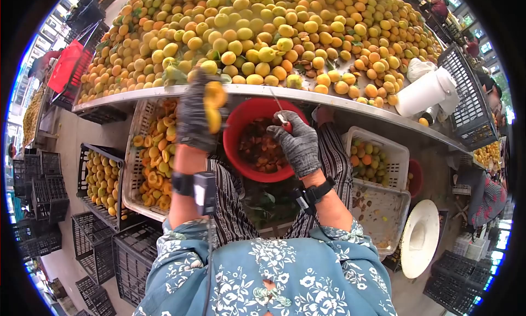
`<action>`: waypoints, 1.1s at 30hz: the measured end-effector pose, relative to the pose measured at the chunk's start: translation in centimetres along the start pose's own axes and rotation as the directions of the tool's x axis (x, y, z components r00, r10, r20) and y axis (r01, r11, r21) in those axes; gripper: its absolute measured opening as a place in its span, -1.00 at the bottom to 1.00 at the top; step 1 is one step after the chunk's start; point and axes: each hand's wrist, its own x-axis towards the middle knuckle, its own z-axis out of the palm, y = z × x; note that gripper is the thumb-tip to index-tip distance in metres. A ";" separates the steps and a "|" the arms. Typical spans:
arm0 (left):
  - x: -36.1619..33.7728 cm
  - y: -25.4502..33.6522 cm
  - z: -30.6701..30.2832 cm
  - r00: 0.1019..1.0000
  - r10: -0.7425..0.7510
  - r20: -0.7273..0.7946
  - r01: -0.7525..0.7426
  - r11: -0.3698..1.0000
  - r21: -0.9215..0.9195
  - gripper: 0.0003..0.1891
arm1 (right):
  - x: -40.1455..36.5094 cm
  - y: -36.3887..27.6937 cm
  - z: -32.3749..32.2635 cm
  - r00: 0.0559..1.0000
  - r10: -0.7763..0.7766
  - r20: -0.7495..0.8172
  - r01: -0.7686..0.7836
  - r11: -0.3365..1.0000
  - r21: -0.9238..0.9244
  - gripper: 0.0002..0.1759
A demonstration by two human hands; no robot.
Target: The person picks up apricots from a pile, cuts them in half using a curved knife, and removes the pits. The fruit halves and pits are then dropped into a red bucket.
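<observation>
In a dark knit glove, my left hand (198, 114) is blurred by motion near the table's edge, holding apricot pieces (215, 103) at its right side. My right hand (297, 143), in a grey knit glove, is closed round the red handle of a small knife (285, 123), whose thin blade points up and left. Below and between the hands is a red bowl (233, 157) with dark pits and scraps inside. A white crate (130, 176) of halved apricots (159, 171) stands to the left of my left hand.
Whole apricots (241, 34) are heaped on the metal-edged table (329, 99). On its right stands a white jug (424, 94). White crates (404, 151), a straw hat (419, 238) and black crates (134, 261) surround my seat. A person (487, 201) is at the far right.
</observation>
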 end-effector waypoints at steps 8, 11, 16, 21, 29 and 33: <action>3.9 8.2 -17.9 0.971 -0.164 -0.176 0.188 0.974 0.129 -0.60 | 7.9 -1.7 -11.2 0.951 -0.061 -0.303 0.000 0.980 -0.197 -0.81; 3.6 9.4 -21.0 0.915 -0.092 -0.392 0.234 0.914 0.331 -0.64 | 12.4 -1.6 -15.8 0.959 -0.012 -0.283 -0.145 0.836 -0.529 -0.67; 5.0 8.5 -24.0 0.976 0.085 -0.200 0.087 0.692 0.716 -0.67 | 17.6 0.0 -16.9 0.977 0.146 -0.156 -0.203 0.415 -0.887 -0.52; 4.4 7.9 -16.0 0.998 0.023 0.060 -0.057 0.724 0.687 -0.76 | 21.0 4.5 -17.0 0.977 0.160 -0.140 -0.182 0.285 -0.941 -0.49; -1.1 -0.1 3.9 0.773 -0.449 0.449 0.348 0.891 0.291 -0.66 | 11.1 -6.4 -12.0 0.971 0.174 0.163 -0.203 0.963 0.176 -0.55; -3.1 -2.7 6.3 0.627 -0.515 0.585 0.580 0.809 0.091 -0.65 | 6.7 -9.2 -9.2 0.942 0.129 0.311 -0.179 0.974 0.141 -0.52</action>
